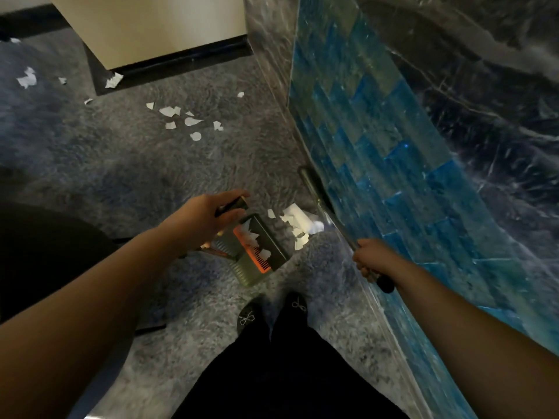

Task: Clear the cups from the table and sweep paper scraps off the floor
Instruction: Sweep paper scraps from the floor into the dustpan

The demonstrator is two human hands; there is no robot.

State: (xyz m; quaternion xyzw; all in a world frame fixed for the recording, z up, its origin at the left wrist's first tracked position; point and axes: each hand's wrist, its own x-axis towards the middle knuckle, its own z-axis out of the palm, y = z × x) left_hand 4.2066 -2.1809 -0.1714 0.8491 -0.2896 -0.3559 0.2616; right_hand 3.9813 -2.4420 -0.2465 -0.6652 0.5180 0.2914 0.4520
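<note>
Dim overall, cool blue-grey cast. Brightest spots: cream wall panel (145, 28) at top and white paper scraps (298, 220), slightly blown out near the broom handle (326, 213). Orange-red glow inside dustpan (257, 247). Glossy blue tiled panel (378, 152) at right streaked with smeared reflections. Heavy shadow at left edge and over trousers (287, 373) at bottom, detail lost. Carpet (121, 164) texture soft, smeared by motion blur. Strong wide-angle bending toward edges; forearms stretched. Noisy, compression mush in the dark areas.

Dim room, grey shaggy carpet (115, 164), blue tiled wall (378, 140), dark marble surface (484, 86), cream cabinet base (157, 28)
</note>
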